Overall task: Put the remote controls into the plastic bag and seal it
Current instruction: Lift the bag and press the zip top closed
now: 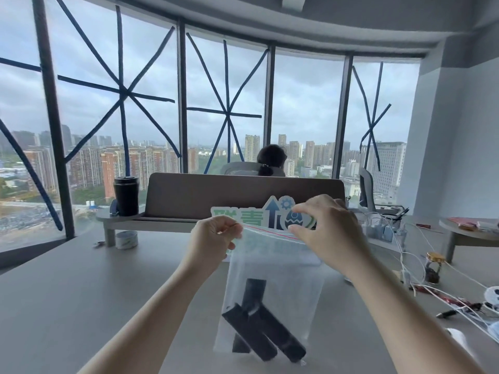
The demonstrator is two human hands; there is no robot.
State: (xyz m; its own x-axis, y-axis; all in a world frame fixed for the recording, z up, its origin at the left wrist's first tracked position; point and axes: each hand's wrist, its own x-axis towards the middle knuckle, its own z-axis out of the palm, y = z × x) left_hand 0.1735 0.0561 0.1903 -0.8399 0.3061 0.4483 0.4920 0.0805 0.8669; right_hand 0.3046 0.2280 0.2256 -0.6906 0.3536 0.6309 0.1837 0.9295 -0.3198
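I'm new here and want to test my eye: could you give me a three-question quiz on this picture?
1. True or false: the remote controls are already inside the plastic bag.
2. Which hands pinch the bag's top edge? A) left hand only B) right hand only C) both
3. Fill in: the cup on the shelf at the left is ____ in colour.

Key: 1 true; 2 C; 3 black.

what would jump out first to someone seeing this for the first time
Centre frame, the left hand and right hand pinch the red-lined top of a clear bag held up over the desk, with three black remotes piled at its bottom. Behind, tall windows crossed with blue tape look out on a city skyline.
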